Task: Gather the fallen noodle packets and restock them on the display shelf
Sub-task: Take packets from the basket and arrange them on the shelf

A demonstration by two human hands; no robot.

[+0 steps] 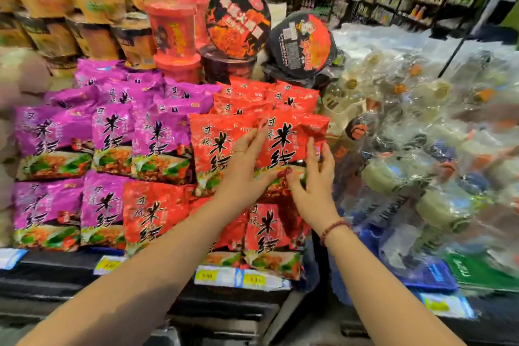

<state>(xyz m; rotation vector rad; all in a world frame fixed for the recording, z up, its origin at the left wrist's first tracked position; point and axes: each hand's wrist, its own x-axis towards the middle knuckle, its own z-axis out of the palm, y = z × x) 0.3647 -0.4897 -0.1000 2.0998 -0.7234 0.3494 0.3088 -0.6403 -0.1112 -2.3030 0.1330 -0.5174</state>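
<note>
The display shelf (56, 270) carries tiered rows of purple packets (112, 132) toward its left end and red packets (151, 213) toward its right end, with noodle cups (171, 28) along the back. The packet in hand (283, 140) is red and sits in the upper red tier near the right end, behind the front row. It leans back, face outward. Its long axis runs from the front edge toward the back, top seam toward the cups, canted slightly to the right. The left hand (247, 163) grips its left side, fingers on the face and thumb at the lower edge. The right hand (311, 182) pinches its lower right corner. Judgement: the step is seating this packet. It should be squared to its red neighbour, the cant corrected, then pressed back so that it cannot slide forward. Price tags (244, 278) line the front edge.
</note>
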